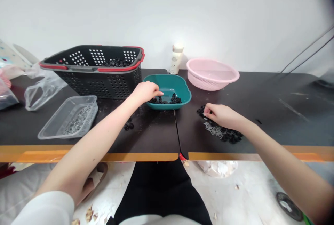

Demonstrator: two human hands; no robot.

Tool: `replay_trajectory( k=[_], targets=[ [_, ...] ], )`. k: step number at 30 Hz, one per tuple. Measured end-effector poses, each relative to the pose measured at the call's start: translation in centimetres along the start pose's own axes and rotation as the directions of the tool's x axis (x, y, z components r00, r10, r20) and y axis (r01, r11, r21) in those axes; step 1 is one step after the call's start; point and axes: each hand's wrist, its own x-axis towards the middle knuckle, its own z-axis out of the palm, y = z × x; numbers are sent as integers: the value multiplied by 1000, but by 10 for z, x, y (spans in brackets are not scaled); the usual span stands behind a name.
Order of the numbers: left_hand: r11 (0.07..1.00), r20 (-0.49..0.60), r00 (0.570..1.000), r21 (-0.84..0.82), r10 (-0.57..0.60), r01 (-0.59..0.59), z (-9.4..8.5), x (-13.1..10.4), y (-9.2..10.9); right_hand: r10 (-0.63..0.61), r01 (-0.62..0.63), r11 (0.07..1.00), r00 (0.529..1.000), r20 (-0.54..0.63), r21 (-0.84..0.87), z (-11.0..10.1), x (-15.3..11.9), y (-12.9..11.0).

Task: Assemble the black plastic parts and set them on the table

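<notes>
Small black pieces and metal screws, both hands down among them

In the head view, the left hand (147, 91) reaches over the near-left side of a teal basin (184, 97), fingers curled and one finger reaching inward above small black pieces (175, 98); whether the fingertips grip a piece, I cannot tell; the right hand (219, 113) is at a pile on the dark table (151, 131), thumb and finger bent toward each other at its far-left edge, and whether anything is between them I cannot tell; the pile mixes silvery screws (212, 129) with black parts (233, 136), which lie mostly toward its near-right side; a few loose pieces (129, 126) lie nearer the dark shopping basket (96, 82); more screws (79, 120) fill part of a clear tray (56, 115)

The black pieces look light, stiff and hard to break, probably plastic, perhaps a little slippery; each is best taken by its outer rim between thumb and forefinger; the screws look rigid and thin, likely to roll and tangle, so a pinch on the shank just under the head should suit

The pale bottle (176, 59) beside the pink basket (208, 85) bears small dark print, too blurred to read; no brand or label is legible
</notes>
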Motion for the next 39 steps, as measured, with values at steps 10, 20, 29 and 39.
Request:
replay_trajectory(
  k=[10, 20, 29, 39],
  targets=[
    [996, 5, 1000, 87, 21, -21, -5, -6, 12, 21, 75, 889, 979, -205, 452, 15, -14, -33],
    [989, -22, 999, 143, 44, -41, -2, -9, 15, -141, 213, 742, 976, -163, 636, 41, -81, -94],
    [984, -241, 966, -131, 91, -125, -25, -90, 47, -164, -108, 722, 933, 321, 684, 151, -144, -115],
    [821, -135, 990, -569, -51, -35, 45, -179, 63, 39, 324, 283, 937, -348, 903, 82, -102, -125]
  ],
)
